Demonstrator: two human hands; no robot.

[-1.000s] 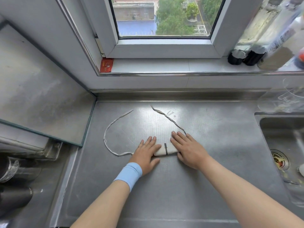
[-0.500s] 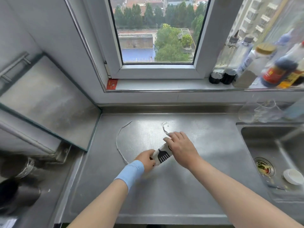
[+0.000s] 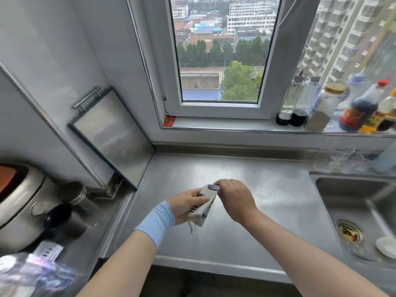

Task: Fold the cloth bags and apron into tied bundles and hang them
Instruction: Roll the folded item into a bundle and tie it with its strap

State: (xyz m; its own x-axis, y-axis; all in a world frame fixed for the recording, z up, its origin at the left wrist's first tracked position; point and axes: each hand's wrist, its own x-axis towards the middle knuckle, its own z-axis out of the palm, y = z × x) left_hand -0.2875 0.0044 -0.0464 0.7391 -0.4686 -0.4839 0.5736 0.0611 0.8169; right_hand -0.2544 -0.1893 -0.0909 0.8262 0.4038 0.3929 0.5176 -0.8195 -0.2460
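Observation:
A folded white cloth bundle (image 3: 204, 205) with black print is held up above the steel counter (image 3: 257, 189), tilted, its upper end near my right hand. My left hand (image 3: 185, 203), with a blue wristband, grips the bundle's left side. My right hand (image 3: 234, 197) is closed over its top end. A short loop of white strap (image 3: 192, 228) dangles from the bundle's lower end. The rest of the straps is hidden inside my hands.
A sink (image 3: 355, 213) with a drain lies at the right. Bottles (image 3: 355, 106) line the window sill. A steel board (image 3: 111, 136) leans on the left wall. A pot (image 3: 19, 202) and dark cups (image 3: 64, 219) stand at the left.
The bundle was pressed flat on the counter with straps spread out; now both hands have lifted it and the straps are gathered off the counter. My view has tilted upward.

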